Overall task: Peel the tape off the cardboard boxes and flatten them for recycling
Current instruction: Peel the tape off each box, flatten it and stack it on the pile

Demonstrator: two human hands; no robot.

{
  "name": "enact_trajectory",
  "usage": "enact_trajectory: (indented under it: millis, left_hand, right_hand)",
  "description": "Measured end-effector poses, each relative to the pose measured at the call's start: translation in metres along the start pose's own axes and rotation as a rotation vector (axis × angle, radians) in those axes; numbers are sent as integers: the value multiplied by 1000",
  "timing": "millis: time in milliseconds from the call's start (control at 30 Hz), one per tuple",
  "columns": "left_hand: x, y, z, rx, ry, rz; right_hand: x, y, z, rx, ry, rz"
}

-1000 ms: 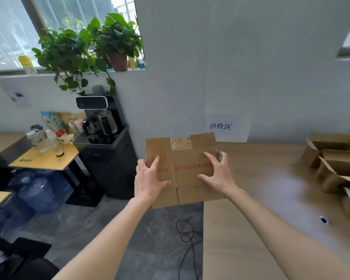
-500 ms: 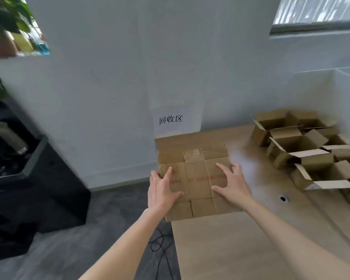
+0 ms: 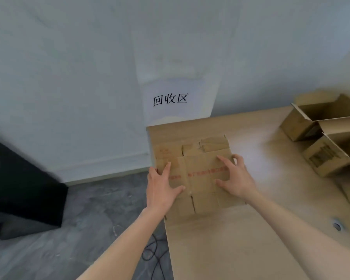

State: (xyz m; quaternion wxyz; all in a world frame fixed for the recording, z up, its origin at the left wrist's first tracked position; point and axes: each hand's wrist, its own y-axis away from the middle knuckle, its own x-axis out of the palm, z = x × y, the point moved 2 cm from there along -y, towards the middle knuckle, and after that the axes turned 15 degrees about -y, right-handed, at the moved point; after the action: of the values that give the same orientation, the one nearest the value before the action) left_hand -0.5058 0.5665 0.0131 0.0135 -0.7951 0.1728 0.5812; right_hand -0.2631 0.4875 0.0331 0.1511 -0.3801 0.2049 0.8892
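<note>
Flattened brown cardboard box [image 3: 198, 174] lies on the pale wooden counter's [image 3: 240, 249] corner, beneath left hand [image 3: 162, 188] and right hand [image 3: 235, 177] (both spread, pressing flat).

Left hand [image 3: 162, 188], right hand [image 3: 235, 178], bare forearms, no sleeves, no rings
</note>
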Motion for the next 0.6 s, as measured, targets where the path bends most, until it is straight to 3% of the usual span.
enact_trajectory:
  millis: [300,467,600]
  left_hand:
    - [45,-164,10,-27,-37,-128]
    - [90,-208,16,-76,-200,-189]
    - [111,-233,23,23,-276,-279]
  right_hand:
    - [49,-176,4,-55,-2,-37]
    - [91,-234,-9,-103,70,-66]
    - [118,-257,-25,-236,195,-184]
